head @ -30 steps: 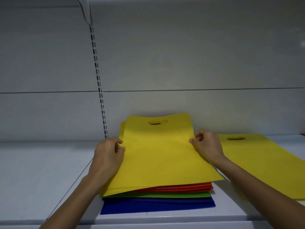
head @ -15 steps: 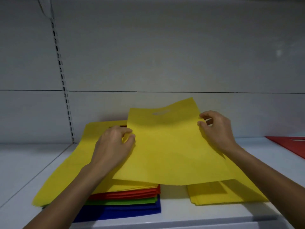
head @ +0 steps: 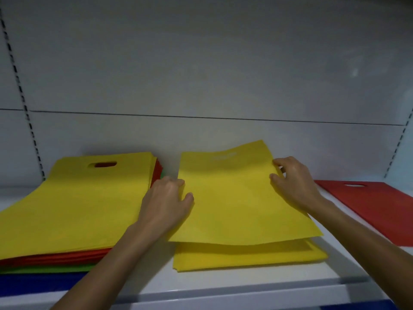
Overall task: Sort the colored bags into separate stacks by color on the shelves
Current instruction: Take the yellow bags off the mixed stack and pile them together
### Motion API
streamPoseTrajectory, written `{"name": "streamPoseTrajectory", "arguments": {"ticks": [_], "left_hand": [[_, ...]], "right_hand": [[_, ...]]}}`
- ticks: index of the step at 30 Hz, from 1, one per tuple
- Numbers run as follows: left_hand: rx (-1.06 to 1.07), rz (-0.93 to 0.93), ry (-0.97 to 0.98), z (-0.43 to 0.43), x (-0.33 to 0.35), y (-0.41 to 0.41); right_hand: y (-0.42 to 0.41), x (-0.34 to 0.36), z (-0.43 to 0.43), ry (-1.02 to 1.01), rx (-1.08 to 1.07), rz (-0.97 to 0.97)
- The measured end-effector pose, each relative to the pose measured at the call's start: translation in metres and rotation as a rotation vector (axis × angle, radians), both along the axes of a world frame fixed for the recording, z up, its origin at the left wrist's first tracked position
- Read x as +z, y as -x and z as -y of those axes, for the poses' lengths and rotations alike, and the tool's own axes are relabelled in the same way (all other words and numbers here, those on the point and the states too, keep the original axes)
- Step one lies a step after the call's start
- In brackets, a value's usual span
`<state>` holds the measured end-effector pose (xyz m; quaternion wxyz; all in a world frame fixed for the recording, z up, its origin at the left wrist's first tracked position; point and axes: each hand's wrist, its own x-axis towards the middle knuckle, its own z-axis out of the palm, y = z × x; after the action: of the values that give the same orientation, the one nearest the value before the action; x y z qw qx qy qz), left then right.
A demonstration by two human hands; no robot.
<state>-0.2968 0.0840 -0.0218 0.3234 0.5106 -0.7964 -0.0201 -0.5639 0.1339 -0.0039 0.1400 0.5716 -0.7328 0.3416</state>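
Observation:
A flat yellow bag (head: 232, 198) hangs just above a yellow stack (head: 245, 257) on the white shelf (head: 245, 285). My left hand (head: 166, 205) pinches its left edge and my right hand (head: 295, 182) pinches its right edge. To the left lies the mixed pile (head: 73, 204), with a yellow bag on top and red, green and blue bags showing beneath at its front edge. A red bag (head: 380, 209) lies flat at the right.
The shelf's white back panel (head: 201, 74) rises right behind the piles. Slotted uprights (head: 24, 106) run down the panel at the left and at the far right. The shelf's front lip runs along the bottom of the view.
Both hands have carried the yellow bag to the right, off the mixed pile and over the yellow stack. The view has swung right, bringing the red bag into sight.

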Motion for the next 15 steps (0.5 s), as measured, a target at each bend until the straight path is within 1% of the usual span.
{"name": "streamPoseTrajectory", "arguments": {"ticks": [4, 7, 15], "left_hand": [[-0.011, 0.050, -0.033, -0.010, -0.023, 0.014], [-0.016, 0.089, -0.053, -0.015, -0.034, 0.019], [0.030, 0.200, -0.186, -0.011, -0.042, 0.019]], "right_hand": [[0.014, -0.027, 0.001, -0.183, -0.014, 0.002], [0.021, -0.041, -0.001, -0.209, 0.000, 0.030], [0.023, -0.059, 0.001, -0.335, -0.039, 0.067]]}}
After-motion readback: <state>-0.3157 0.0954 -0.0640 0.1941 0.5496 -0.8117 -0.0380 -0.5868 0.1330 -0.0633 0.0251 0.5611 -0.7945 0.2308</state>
